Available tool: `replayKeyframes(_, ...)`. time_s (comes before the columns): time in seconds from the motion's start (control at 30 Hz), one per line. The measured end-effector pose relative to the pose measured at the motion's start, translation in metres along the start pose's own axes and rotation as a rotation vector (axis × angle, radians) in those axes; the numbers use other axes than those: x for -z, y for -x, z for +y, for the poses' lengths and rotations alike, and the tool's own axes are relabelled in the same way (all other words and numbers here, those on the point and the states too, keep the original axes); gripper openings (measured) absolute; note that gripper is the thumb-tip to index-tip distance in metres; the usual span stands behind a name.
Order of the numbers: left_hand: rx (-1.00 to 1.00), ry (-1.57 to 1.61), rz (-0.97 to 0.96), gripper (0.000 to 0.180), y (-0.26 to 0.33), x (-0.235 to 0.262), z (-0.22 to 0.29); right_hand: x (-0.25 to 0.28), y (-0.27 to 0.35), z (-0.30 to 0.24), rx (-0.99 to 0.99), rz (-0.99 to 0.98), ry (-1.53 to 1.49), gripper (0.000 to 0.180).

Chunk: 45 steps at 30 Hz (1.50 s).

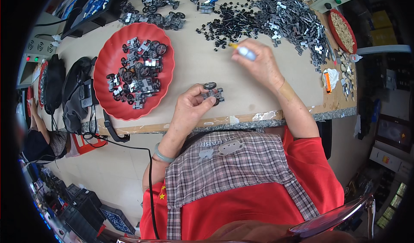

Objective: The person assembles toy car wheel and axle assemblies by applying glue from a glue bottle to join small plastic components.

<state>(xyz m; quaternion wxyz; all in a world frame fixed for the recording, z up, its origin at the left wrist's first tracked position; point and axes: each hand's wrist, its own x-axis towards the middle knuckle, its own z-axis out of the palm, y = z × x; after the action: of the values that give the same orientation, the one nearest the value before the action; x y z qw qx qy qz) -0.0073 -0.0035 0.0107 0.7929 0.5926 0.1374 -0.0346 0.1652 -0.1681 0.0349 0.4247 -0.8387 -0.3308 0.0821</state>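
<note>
My left hand (189,107) is closed on a small grey toy car chassis (219,95) near the table's front edge. A black wheel stands up at its far end, and my thumb and fingers cover part of the body. Farther off and to the right, my right hand (264,66) grips a small whitish bottle (246,53) with a yellow tip, which points left. Its tip is close to a heap of black wheel axles (235,23). Left of my hands stands a scalloped red bowl (101,59) holding several wheeled toy chassis (144,85).
A large pile of grey plastic parts (293,21) covers the back right. More wheeled chassis (153,16) lie at the back left. An orange tube (328,82) and a red dish (334,25) sit at the right. A dark bag (77,87) and cable lie left.
</note>
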Motion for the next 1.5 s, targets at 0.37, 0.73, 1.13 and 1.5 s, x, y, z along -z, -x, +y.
replayKeyframes(0.37,0.159,0.193,0.008,0.024,0.002,-0.006,0.011,0.004,-0.010,0.027,0.209,0.130,0.337,0.016)
replayKeyframes(0.73,0.026,0.175,0.117,0.023,-0.005,-0.008,-0.001,-0.013,0.050,-0.046,0.219,0.033,-0.084,0.029)
replayKeyframes(1.13,-0.031,0.036,0.192,0.020,-0.003,-0.012,-0.006,-0.040,0.068,-0.043,0.243,0.103,-0.010,0.030)
replayKeyframes(1.5,-0.093,0.070,0.090,0.023,0.000,-0.010,-0.009,-0.031,0.065,-0.038,0.307,0.054,0.025,0.026)
